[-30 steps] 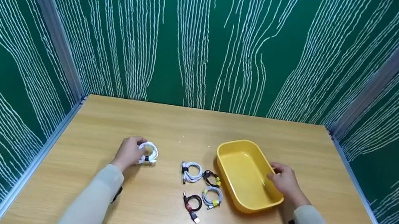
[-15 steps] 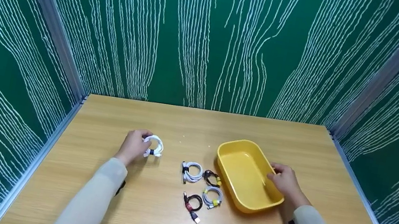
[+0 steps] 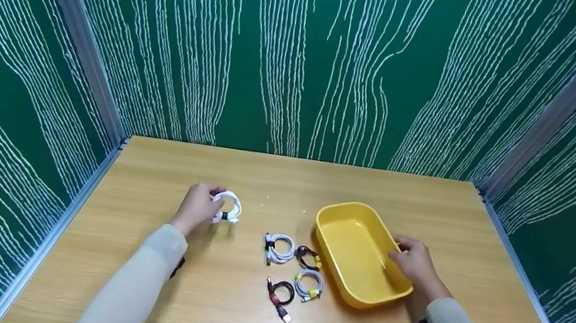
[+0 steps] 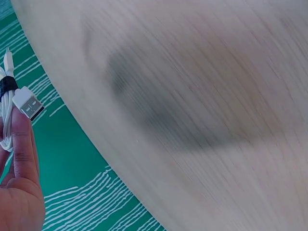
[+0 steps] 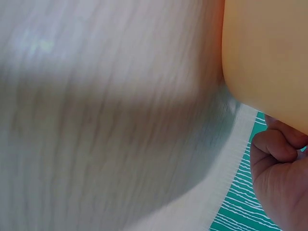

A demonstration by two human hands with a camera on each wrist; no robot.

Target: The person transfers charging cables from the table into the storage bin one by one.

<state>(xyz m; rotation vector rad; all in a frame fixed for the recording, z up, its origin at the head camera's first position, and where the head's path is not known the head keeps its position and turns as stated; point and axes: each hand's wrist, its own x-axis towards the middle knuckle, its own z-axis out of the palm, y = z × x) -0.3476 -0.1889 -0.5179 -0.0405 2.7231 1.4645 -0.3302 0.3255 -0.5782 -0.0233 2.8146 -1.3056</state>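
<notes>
My left hand (image 3: 200, 207) pinches a coiled white USB cable (image 3: 234, 209), held a little above the table. In the left wrist view the USB plug (image 4: 30, 104) and a black strap (image 4: 7, 86) around the coil show beside the fingers. On the right, my right hand (image 3: 416, 263) grips the right rim of a yellow plastic bin (image 3: 357, 255), thumb over the edge. The inside of the bin shows only its bare yellow floor. From the right wrist view, curled fingers (image 5: 272, 147) sit below the bin's wall (image 5: 269, 53).
Between hand and bin lie several coiled cables: a white one (image 3: 282, 249) with a black strap, a black one (image 3: 317, 260) with a yellow strap, a grey one (image 3: 302, 288), and a black one (image 3: 291, 294) with a red strap. Green patterned walls (image 3: 303, 70) enclose the wooden table (image 3: 204, 311).
The left hand has lifted the white USB cable and carried it away from me and slightly to the right. My right hand and the bin stay in place.
</notes>
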